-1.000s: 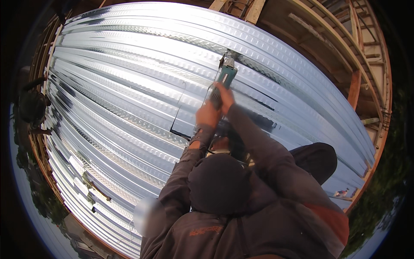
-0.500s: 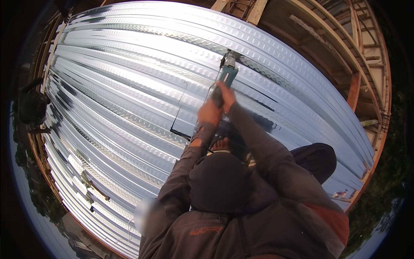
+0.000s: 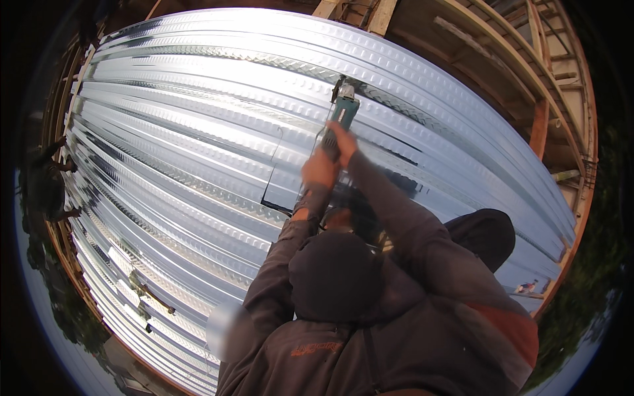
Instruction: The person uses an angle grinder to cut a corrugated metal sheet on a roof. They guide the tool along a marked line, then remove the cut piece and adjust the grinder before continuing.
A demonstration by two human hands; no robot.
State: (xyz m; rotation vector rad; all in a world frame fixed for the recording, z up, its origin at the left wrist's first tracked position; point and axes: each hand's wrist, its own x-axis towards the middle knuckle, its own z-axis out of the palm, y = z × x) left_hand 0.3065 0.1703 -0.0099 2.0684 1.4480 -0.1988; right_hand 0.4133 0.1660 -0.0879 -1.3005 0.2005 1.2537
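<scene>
Both my hands are wrapped round a teal and dark angle grinder [image 3: 344,112] over ribbed, shiny metal decking [image 3: 218,132]. My left hand [image 3: 321,170] grips the rear of its body. Farther up, nearer the grinder's metal head, my right hand [image 3: 343,142] holds on. The head meets a raised seam of the decking, and its disc is too small to make out clearly. To the right of the grinder, a dark narrow slit [image 3: 395,152] runs along the sheet. A dark cord [image 3: 274,206] lies on the metal beside my left forearm.
Timber framing [image 3: 541,129] borders the decking at the far right, with open bays between its beams. At the left edge a co-worker [image 3: 49,185] bends over the sheets. Some dark items [image 3: 148,297] lie at the lower left. A small coloured object [image 3: 527,287] sits near the right edge.
The grinder's head has shifted slightly left, with both hands still round the body. At the left edge, the co-worker's arms have come farther over the decking.
</scene>
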